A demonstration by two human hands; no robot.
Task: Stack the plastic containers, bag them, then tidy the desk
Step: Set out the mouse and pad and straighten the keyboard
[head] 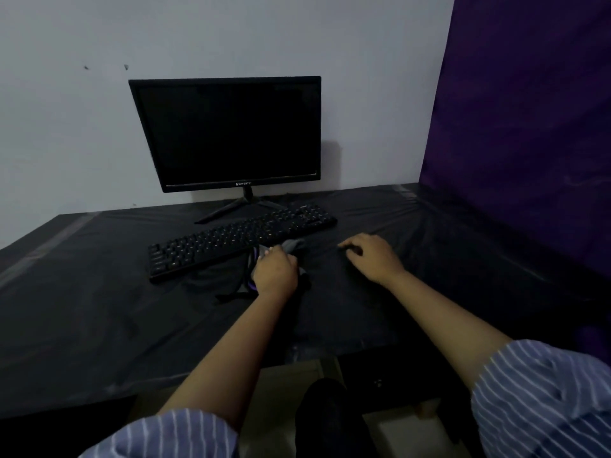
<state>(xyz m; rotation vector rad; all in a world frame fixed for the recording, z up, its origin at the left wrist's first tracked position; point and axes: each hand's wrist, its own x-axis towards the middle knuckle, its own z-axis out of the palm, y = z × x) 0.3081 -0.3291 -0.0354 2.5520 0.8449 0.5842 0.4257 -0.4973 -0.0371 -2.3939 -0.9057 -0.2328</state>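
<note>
Gripping a grey cloth [292, 245] — left hand [274, 271] — beside keyboard [238, 238].

Black monitor [228, 133], screen off, sits on a V-shaped stand against the pale wall [66, 127]. Black keyboard [241, 241] lies angled right in front of it. Purple cloth [529, 110] hangs on the right side.

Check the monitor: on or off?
Appears off. The monitor shows an evenly black screen with no image or glow, and no lit indicator shows on its bezel; standby cannot be ruled out.
</note>
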